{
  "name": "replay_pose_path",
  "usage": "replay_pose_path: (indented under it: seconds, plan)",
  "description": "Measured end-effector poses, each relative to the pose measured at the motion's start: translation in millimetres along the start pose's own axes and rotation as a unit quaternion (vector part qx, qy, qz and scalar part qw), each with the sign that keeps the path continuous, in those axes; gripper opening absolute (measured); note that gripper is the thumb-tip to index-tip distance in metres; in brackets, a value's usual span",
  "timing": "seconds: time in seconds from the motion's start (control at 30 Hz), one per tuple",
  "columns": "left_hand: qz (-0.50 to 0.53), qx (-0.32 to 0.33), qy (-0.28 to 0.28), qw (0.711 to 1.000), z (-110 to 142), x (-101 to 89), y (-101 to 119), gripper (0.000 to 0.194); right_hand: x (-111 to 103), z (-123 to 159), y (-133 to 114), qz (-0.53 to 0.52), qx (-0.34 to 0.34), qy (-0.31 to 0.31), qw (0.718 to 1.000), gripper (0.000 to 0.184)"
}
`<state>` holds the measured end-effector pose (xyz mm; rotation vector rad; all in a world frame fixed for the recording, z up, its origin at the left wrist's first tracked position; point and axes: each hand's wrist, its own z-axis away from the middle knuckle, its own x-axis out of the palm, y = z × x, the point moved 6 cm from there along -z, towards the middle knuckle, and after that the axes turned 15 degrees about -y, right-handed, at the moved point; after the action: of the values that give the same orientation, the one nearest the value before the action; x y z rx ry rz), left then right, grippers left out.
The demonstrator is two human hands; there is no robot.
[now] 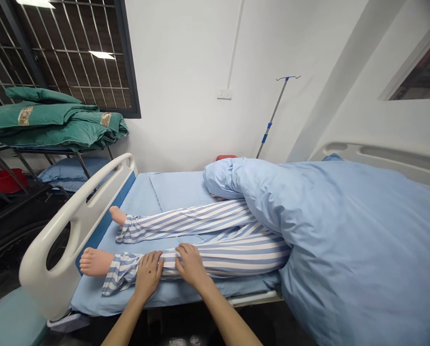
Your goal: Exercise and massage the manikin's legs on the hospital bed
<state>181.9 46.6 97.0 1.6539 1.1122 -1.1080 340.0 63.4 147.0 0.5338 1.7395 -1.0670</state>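
Two legs in blue-and-white striped trousers (233, 257) lie stretched out on the bed, belonging to a figure whose upper body is hidden. Its bare near foot (96, 262) and far foot (117, 215) point toward the footboard; they look smooth, like a mannequin's. My left hand (149, 273) rests on the near lower leg just above the cuff, fingers laid over the cloth. A short way to the right, my right hand (191, 265) lies on the same leg around the shin or knee, its thumb apart from the fingers. Neither hand lifts the leg.
A thick light-blue quilt (330, 230) is heaped over the thighs and hangs off the near side. The white footboard (74, 216) stands at left. Behind are an IV pole (272, 117), folded green bedding (52, 120) on a rack, and a red basin (6, 181).
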Motion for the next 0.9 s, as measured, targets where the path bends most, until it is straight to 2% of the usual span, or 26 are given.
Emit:
replay_pose_path:
  seconds: [0.13, 0.27, 0.47, 0.67, 0.73, 0.9]
  plan:
    - [-0.032, 0.017, 0.009, 0.999, 8, 3.3, -7, 0.035, 31, -22, -24, 0.007, -0.003, -0.043, 0.999, 0.034]
    - [-0.038, 0.016, 0.011, 0.999, 10, 5.8, -9, 0.037, 47, -29, -26, 0.021, 0.025, -0.050, 0.998, 0.034]
    - [0.014, 0.021, 0.019, 0.999, 13, 2.0, -13, 0.036, 48, -29, -24, 0.026, 0.025, -0.052, 0.998, 0.037]
    - [0.027, -0.030, 0.066, 0.997, 33, -20.7, -47, 0.033, 51, -28, -25, 0.036, 0.027, -0.047, 0.998, 0.040]
    - [-0.002, -0.019, 0.055, 0.998, 39, -19.5, -54, 0.033, 51, -28, -25, 0.035, 0.026, -0.043, 0.998, 0.040]
    - [-0.107, 0.011, 0.008, 0.994, 41, -0.7, -68, 0.043, 51, -28, -24, 0.035, 0.025, -0.047, 0.998, 0.041]
